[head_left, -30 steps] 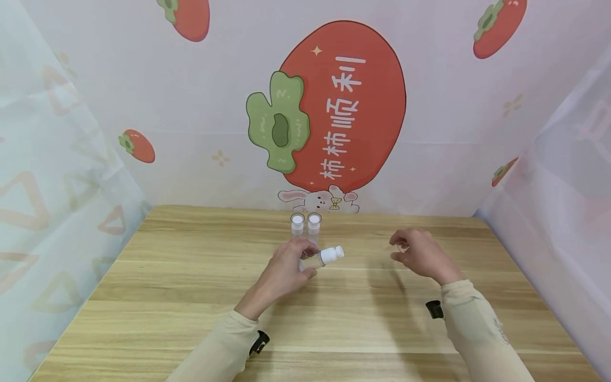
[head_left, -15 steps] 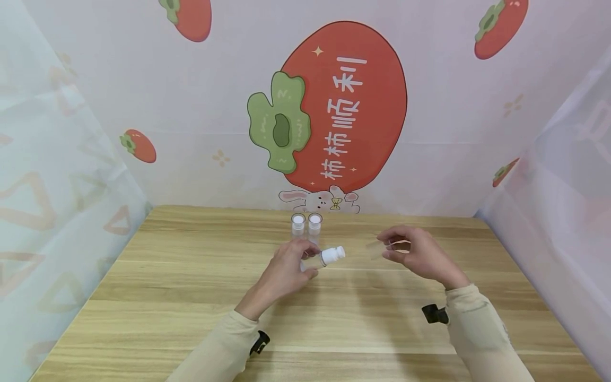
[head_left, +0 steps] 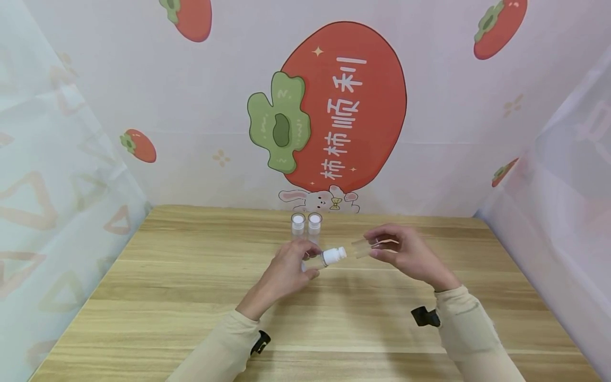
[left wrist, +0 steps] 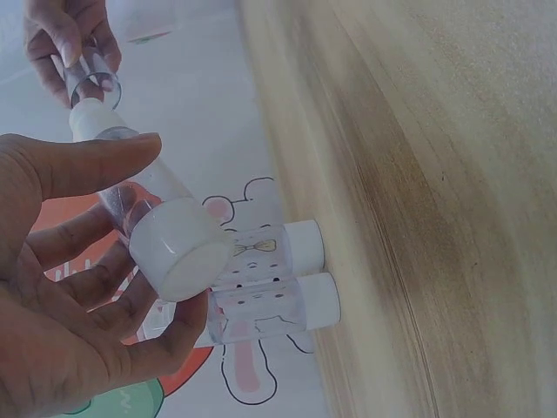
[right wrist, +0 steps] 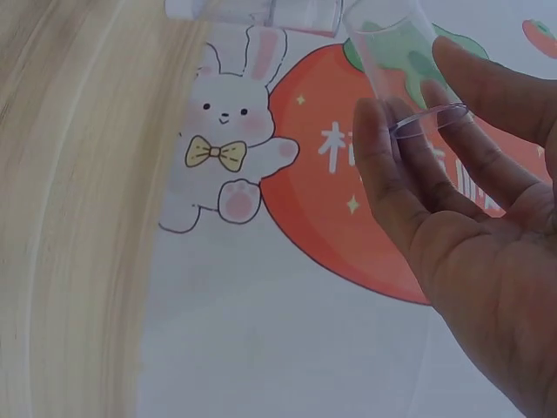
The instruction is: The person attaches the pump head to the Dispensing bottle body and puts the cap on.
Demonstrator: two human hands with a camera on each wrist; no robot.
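Observation:
In the head view my left hand [head_left: 285,268] grips a clear bottle with a white pump top [head_left: 333,255], tilted so the top points right. The left wrist view shows its white base [left wrist: 181,248] between thumb and fingers. My right hand [head_left: 412,258] pinches a clear cap [head_left: 361,248], its open end toward the bottle's top, a small gap between them. Two similar bottles, one on the left [head_left: 298,225] and one on the right [head_left: 314,225], stand upright side by side just behind my left hand, with clear caps over their white tops.
The wooden table [head_left: 191,318] runs back to a cloth backdrop [head_left: 200,90] printed with persimmons and a rabbit. Cloth sides rise at left and right. Black wrist mounts, such as the right one [head_left: 425,317], sit beside the sleeves.
My right hand has moved left with the clear cap, bringing it close to the bottle's top. The left hand and its bottle have stayed nearly still.

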